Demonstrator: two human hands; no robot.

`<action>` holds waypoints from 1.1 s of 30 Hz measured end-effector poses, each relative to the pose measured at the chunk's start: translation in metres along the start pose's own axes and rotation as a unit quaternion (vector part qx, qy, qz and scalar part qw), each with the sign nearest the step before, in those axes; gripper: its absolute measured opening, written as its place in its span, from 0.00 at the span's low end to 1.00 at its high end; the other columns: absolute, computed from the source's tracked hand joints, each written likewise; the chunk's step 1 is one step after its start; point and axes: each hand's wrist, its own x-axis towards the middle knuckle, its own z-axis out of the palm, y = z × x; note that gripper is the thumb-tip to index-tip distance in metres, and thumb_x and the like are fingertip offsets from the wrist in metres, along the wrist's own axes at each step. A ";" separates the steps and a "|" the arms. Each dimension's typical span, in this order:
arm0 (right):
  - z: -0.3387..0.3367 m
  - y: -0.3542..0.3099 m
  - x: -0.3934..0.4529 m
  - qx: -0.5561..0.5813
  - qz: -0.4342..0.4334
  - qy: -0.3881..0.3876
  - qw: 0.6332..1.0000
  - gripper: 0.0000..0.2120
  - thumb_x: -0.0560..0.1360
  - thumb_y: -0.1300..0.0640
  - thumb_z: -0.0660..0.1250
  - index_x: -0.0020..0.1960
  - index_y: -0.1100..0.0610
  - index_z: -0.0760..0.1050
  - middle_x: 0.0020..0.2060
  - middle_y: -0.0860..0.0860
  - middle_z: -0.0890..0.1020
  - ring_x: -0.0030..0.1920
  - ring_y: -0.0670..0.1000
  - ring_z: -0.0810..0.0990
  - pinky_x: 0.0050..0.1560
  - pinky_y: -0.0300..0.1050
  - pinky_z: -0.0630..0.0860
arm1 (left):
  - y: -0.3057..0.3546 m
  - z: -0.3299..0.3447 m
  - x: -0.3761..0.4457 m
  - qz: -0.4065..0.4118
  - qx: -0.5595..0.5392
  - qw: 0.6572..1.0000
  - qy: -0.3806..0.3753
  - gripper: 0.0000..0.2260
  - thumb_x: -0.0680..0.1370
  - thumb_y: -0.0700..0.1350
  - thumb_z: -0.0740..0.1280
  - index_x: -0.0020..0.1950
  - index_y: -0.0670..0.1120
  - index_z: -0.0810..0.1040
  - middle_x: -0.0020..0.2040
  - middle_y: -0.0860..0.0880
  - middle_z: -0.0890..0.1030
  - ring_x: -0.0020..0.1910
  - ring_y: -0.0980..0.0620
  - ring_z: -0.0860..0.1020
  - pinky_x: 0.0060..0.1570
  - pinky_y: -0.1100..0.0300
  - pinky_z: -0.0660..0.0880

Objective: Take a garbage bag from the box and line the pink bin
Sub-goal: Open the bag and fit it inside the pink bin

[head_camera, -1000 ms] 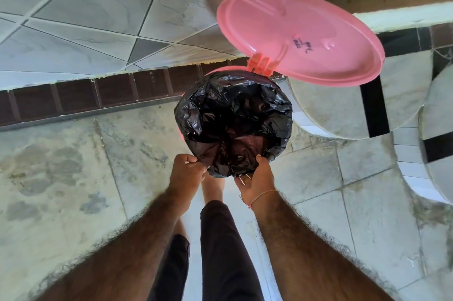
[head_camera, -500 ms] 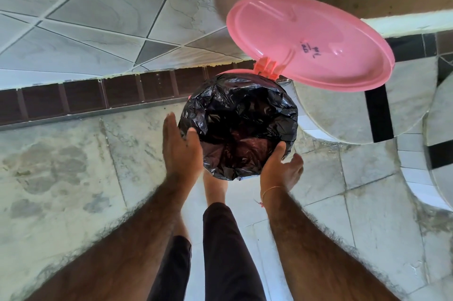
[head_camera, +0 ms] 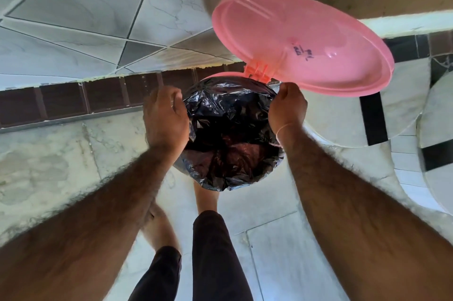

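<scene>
The pink bin [head_camera: 221, 77] stands on the floor below me, its round pink lid [head_camera: 301, 42] hinged open and tilted up at the back right. A black garbage bag [head_camera: 228, 138] fills the bin's mouth and is folded over most of its rim, so only a thin pink strip shows at the back. My left hand [head_camera: 165, 118] curls over the bag's edge at the bin's left side. My right hand [head_camera: 286, 107] grips the bag's edge at the back right, just under the lid hinge. The box is out of view.
A tiled wall [head_camera: 98, 18] with a dark brown skirting strip [head_camera: 73, 102] runs behind the bin. Curved white and black tiled steps [head_camera: 382, 119] rise at the right. My legs and a foot [head_camera: 206, 197] are just in front of the bin.
Both hands have moved from the bin's near edge up along its sides toward the back rim. The bag's fold now covers more of the rim.
</scene>
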 end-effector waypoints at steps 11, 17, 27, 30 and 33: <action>0.004 0.005 0.027 -0.139 -0.034 -0.153 0.978 0.17 0.74 0.59 0.66 0.63 0.56 0.74 0.61 0.58 0.76 0.61 0.61 0.75 0.60 0.50 0.72 | 0.052 0.020 0.071 0.063 0.110 0.956 -0.265 0.11 0.77 0.49 0.69 0.58 0.50 0.81 0.54 0.49 0.82 0.37 0.53 0.77 0.38 0.59 0.74; 0.004 0.012 0.036 -0.078 0.015 -0.104 0.991 0.07 0.73 0.61 0.64 0.49 0.57 0.79 0.52 0.55 0.81 0.52 0.58 0.78 0.48 0.42 0.70 | 0.046 0.027 0.078 0.096 0.154 0.946 -0.269 0.08 0.76 0.40 0.67 0.52 0.49 0.82 0.51 0.46 0.81 0.46 0.46 0.79 0.47 0.53 0.78; 0.008 0.016 0.022 0.059 0.019 -0.012 0.998 0.04 0.74 0.62 0.60 0.47 0.59 0.72 0.38 0.53 0.78 0.40 0.58 0.75 0.37 0.44 0.66 | 0.054 0.034 0.060 0.221 0.234 0.920 -0.225 0.15 0.74 0.52 0.71 0.56 0.45 0.80 0.50 0.44 0.76 0.50 0.45 0.74 0.49 0.52 0.74; 0.010 0.015 0.025 0.064 0.020 -0.005 0.998 0.04 0.74 0.62 0.60 0.47 0.59 0.72 0.37 0.52 0.78 0.39 0.58 0.74 0.37 0.44 0.64 | 0.053 0.039 0.061 0.222 0.239 0.920 -0.216 0.11 0.77 0.47 0.67 0.53 0.42 0.80 0.50 0.44 0.76 0.50 0.44 0.75 0.50 0.49 0.75; 0.011 0.016 0.027 0.069 0.011 0.004 0.998 0.04 0.73 0.63 0.60 0.46 0.60 0.72 0.35 0.52 0.77 0.38 0.58 0.74 0.36 0.44 0.65 | 0.052 0.042 0.065 0.145 0.170 0.954 -0.199 0.07 0.78 0.46 0.64 0.49 0.43 0.77 0.51 0.44 0.74 0.49 0.45 0.75 0.49 0.51 0.75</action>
